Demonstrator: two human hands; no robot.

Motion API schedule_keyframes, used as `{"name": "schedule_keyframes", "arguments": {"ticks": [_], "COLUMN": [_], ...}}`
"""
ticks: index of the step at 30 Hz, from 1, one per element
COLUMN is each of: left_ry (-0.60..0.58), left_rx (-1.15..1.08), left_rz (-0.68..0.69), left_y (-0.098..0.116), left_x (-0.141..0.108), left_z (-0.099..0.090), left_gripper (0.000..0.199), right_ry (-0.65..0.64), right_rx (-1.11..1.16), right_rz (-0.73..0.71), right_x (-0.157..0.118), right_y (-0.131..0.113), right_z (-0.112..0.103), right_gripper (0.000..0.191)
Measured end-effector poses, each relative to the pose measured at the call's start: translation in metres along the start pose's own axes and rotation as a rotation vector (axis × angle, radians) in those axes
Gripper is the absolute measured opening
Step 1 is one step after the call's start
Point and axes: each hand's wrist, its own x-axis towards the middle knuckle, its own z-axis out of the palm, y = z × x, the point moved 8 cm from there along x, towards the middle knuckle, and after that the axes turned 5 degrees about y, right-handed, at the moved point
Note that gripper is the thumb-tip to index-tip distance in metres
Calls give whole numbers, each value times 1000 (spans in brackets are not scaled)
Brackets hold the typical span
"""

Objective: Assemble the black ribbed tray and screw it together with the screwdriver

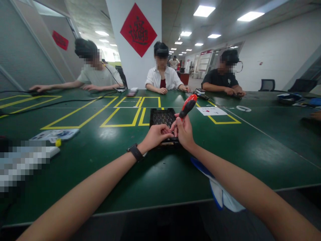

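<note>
A screwdriver with a red and black handle leans up to the right in my right hand, its shaft pointing down toward my left fingertips. My left hand, with a dark band on its wrist, is closed in a pinch beside the shaft; whatever is between those fingers is too small to make out. Both hands are over the near side of a black open tray, which lies on the green table. My fingers hide part of the tray's near edge, and small items inside it are unclear.
White and blue gloves hang over the table's front edge under my right forearm. A white paper and a white ring lie beyond to the right. Yellow tape marks rectangles. Several people sit across the table; a cable runs at left.
</note>
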Motion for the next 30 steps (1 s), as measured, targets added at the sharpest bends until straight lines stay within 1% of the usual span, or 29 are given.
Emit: {"name": "schedule_keyframes", "arguments": {"ticks": [2,5,10,12,15,17,22,26,30], "left_ry": [-14,-21,-57,-46,-20,-7,-28,-13,-26], "left_rx": [-15,-23,-50,-55,-80,-94,-76,-23,22], "left_rz": [3,44,112,85,9,-12,17,42,67], "left_y": [0,4,7,3,-5,-8,-7,-4,-2], "left_x": [0,-1,-1,0,1,2,3,2,0], "left_z": [0,0,3,4,4,3,5,3,4], "left_gripper": [24,19,19,20,25,26,26,23,21], "right_ry": [-6,-15,-15,-6,0,-4,-4,8,-13], "right_rx": [-7,-11,-29,-31,-38,-48,-58,-69,-51], "right_rz": [-11,-23,-18,-18,-21,-25,-29,-32,-19], "right_x": [-1,-2,-1,0,0,0,0,0,1], "right_y": [-1,-2,0,0,1,0,1,1,3], "right_z": [0,0,-1,-1,-2,-1,-2,-3,-3], "right_gripper": [30,29,30,30,30,31,32,32,32]}}
